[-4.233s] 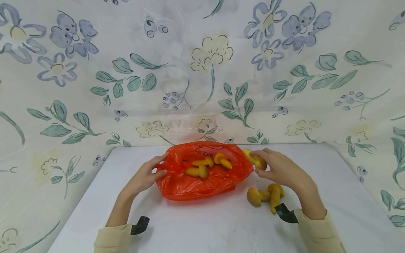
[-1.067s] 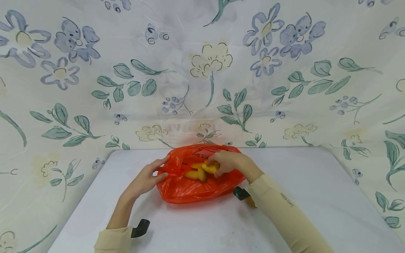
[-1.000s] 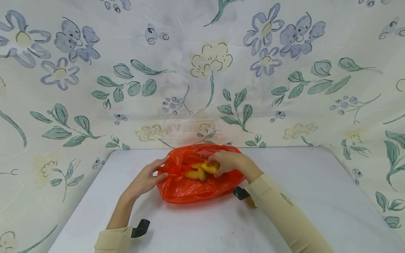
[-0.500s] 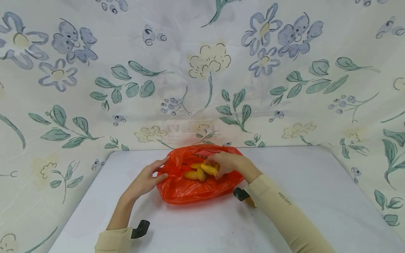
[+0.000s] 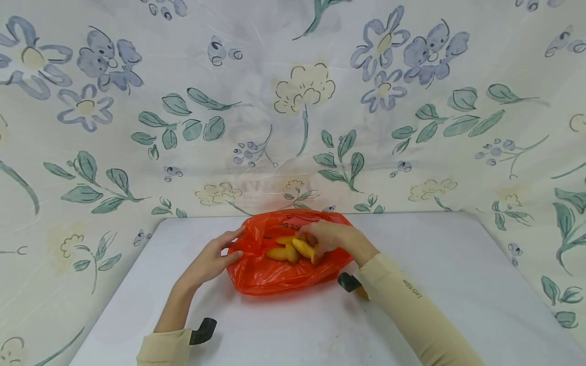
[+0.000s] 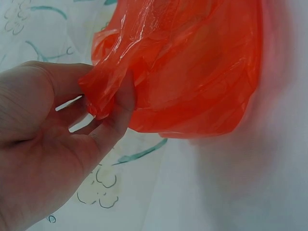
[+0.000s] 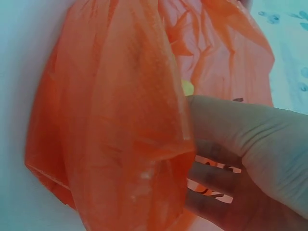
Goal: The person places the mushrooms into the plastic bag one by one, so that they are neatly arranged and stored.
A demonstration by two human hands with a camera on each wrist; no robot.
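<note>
A red plastic bag (image 5: 270,282) lies with its mouth spread on the white table. My left hand (image 5: 211,260) pinches its left edge; in the left wrist view, thumb and fingers (image 6: 122,103) have gathered film between them. My right hand (image 5: 326,238) reaches into the mouth and holds a yellow-brown mushroom (image 5: 304,248). More mushrooms (image 5: 277,254) lie to its left inside the bag. From the right wrist, the bag wall (image 7: 115,120) hides the right fingertips, and a bit of yellow (image 7: 187,87) shows past the thumb.
Beneath my right sleeve (image 5: 389,290), part of another mushroom (image 5: 361,293) shows on the table (image 5: 284,330), mostly covered by the wrist camera (image 5: 349,281). A floral cloth (image 5: 293,152) hangs behind the table and along both sides.
Over four seconds, my right hand has brought the mushroom from beside the bag leftward into its mouth. During the last second the mushroom has turned slightly in the fingers. My left hand keeps its place.
</note>
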